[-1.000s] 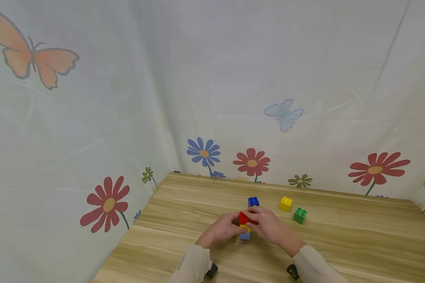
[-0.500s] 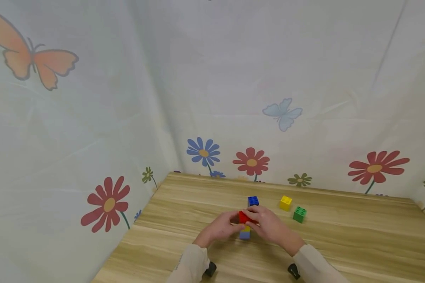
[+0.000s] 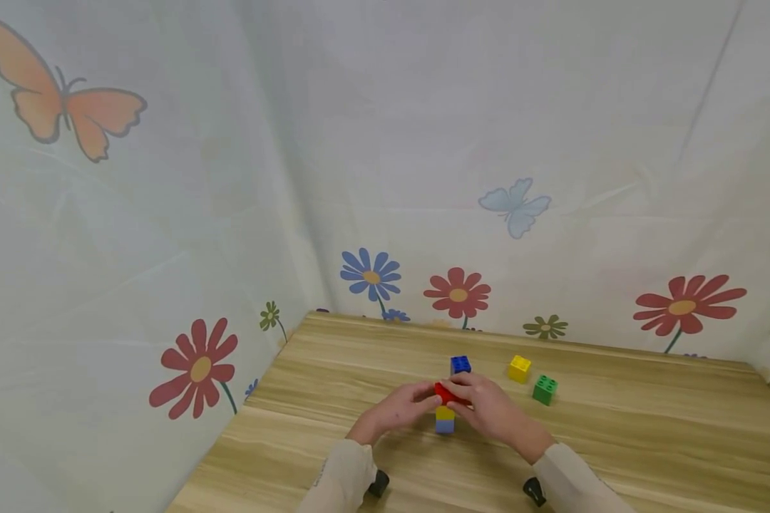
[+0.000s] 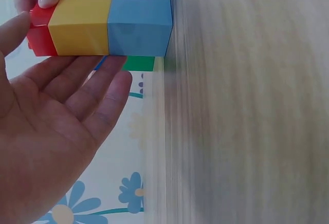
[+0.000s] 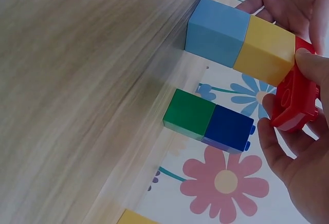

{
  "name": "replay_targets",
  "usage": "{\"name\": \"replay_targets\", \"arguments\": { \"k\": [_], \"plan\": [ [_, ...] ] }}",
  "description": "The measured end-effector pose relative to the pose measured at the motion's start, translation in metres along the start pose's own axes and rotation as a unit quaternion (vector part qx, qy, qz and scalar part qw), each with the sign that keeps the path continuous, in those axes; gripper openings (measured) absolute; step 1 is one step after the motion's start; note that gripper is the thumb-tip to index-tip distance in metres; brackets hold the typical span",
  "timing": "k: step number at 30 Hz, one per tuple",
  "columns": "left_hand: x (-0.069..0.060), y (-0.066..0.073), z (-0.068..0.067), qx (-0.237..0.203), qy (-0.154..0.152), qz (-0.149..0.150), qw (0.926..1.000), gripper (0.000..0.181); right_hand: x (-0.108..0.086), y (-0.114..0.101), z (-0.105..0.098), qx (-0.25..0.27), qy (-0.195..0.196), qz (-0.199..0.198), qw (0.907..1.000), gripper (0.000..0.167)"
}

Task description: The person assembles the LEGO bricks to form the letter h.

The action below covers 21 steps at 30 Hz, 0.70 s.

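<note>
A small tower stands upright on the wooden table: a light blue brick (image 3: 445, 426) below, a yellow brick (image 4: 80, 24) above it, and a longer red brick (image 5: 296, 100) on top. The red brick juts out beyond the yellow one, its hollow underside partly showing in the right wrist view. My right hand (image 3: 493, 410) pinches the red brick between thumb and fingers. At the tower's left side is my left hand (image 3: 401, 410), with its fingers fairly straight beside the bricks and its thumb at the red brick's edge. Contact of those fingers is hard to tell.
Behind the tower, a dark blue brick (image 5: 229, 127) sits on a green brick (image 5: 188, 113). To the right on the table (image 3: 648, 427) are a yellow brick (image 3: 519, 369) and another green brick (image 3: 545, 390). A flower-printed curtain (image 3: 571, 285) hangs behind.
My left thumb has moved up from the yellow brick to the red brick's edge. The right hand keeps its grip on the red brick, which looks slightly more tilted. The other bricks stay put.
</note>
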State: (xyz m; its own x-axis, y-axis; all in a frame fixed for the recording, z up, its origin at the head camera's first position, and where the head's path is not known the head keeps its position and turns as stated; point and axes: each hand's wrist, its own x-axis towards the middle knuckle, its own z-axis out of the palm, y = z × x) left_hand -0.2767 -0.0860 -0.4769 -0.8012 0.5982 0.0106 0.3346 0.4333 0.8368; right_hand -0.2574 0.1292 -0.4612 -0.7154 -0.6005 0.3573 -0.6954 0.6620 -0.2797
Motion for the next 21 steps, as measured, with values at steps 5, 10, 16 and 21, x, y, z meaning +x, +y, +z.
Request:
{"name": "replay_targets", "arguments": {
  "k": [5, 10, 16, 21],
  "plan": [
    [0.001, -0.001, 0.0, -0.002, -0.001, -0.004, 1.0, 0.044, -0.001, -0.001, -0.001, 0.003, -0.003, 0.001, 1.0, 0.043],
    [0.001, -0.002, 0.0, -0.003, -0.003, 0.0, 1.0, 0.044, -0.001, 0.0, -0.003, 0.017, -0.006, 0.001, 0.9998, 0.042],
    [0.0, 0.0, 0.001, -0.027, 0.003, -0.012, 0.9996, 0.042, 0.001, 0.004, -0.007, 0.055, -0.017, 0.044, 0.9974, 0.044],
    [0.002, 0.0, 0.002, -0.036, 0.016, -0.011, 0.9992, 0.038, 0.003, 0.013, -0.012, 0.105, 0.017, 0.083, 0.9909, 0.041]
  ]
}}
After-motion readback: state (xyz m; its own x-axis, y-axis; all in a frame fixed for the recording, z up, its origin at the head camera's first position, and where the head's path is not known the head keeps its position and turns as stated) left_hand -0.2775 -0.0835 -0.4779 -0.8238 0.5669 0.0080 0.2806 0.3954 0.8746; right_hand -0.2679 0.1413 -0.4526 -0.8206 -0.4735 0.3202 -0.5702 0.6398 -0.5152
